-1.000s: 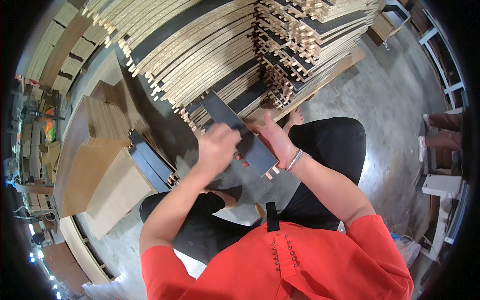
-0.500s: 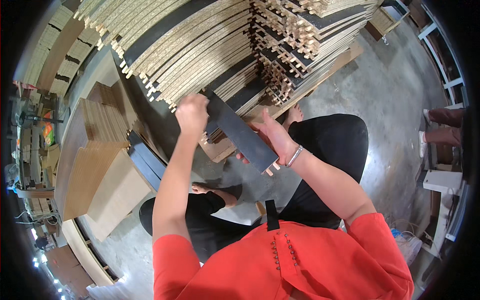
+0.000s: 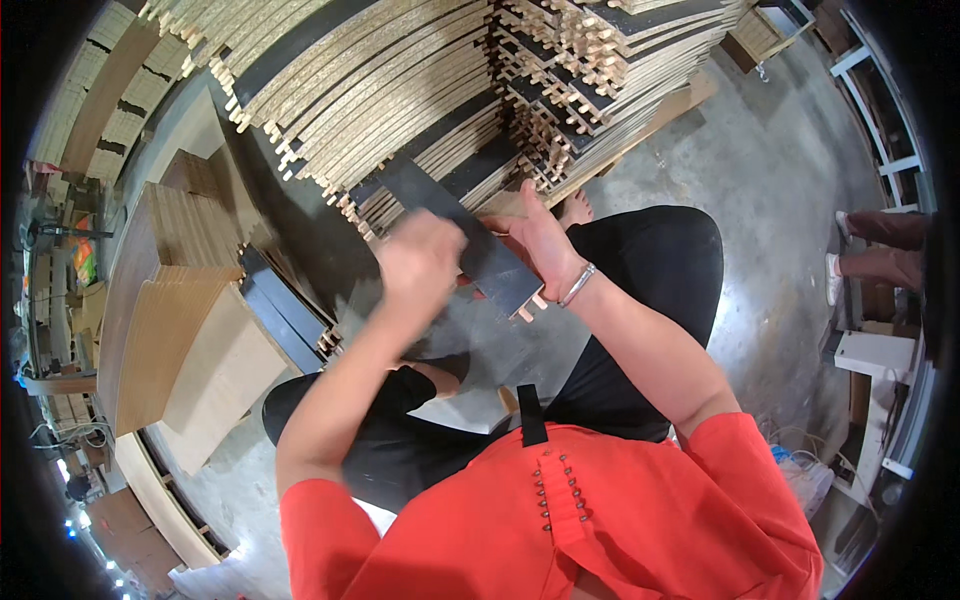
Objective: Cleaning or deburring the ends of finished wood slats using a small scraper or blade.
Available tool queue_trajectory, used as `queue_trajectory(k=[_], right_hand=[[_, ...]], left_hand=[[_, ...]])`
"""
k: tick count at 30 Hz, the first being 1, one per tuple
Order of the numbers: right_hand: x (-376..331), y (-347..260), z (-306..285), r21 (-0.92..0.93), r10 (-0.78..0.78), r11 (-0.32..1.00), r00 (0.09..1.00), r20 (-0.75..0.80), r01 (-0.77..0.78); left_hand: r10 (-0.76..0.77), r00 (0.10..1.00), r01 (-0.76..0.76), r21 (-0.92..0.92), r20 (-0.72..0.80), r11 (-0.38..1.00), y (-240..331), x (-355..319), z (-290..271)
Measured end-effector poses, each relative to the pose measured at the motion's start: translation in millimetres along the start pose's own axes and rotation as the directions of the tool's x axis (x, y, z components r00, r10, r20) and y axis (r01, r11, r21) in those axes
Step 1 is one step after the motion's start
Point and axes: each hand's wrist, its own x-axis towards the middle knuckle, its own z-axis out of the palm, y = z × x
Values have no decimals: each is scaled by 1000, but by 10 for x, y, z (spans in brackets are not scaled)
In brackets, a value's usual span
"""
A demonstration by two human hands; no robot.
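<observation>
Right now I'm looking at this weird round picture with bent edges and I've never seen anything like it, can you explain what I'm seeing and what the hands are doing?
There is no machine here. The picture comes from a wide fisheye camera worn on a person's head, looking down, which is why it is round and straight edges bend. The arms coming up from the bottom belong to the wearer, who has an orange top and black trousers.

The right hand, with a bracelet at the wrist, holds a long dark panel with pale wooden pegs at its near end. The left hand is on the panel too, blurred, so its grip is hard to tell.

Ahead stands a tall stack of slats, pale chipboard with dark faces. To the left lie brown boards and a few dark panels on the concrete floor. Another person's legs show at the right edge.
</observation>
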Motion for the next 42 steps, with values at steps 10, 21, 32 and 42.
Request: queue_trajectory(k=[10, 21, 32, 42], right_hand=[[64, 25, -28, 1, -46, 999, 996, -81, 47], [8, 97, 35, -222, -127, 969, 988, -90, 104], [-64, 178, 63, -307, -116, 944, 993, 29, 119], [-3, 196, -101, -20, -117, 993, 987, 113, 120]], left_hand=[[91, 993, -75, -200, 74, 977, 385, -132, -54], [-491, 870, 458, -298, -44, 838, -385, -83, -292], [-102, 927, 261, -425, 361, 867, 131, -345, -350], [-782, 610, 600, -718, 127, 352, -547, -206, -488]])
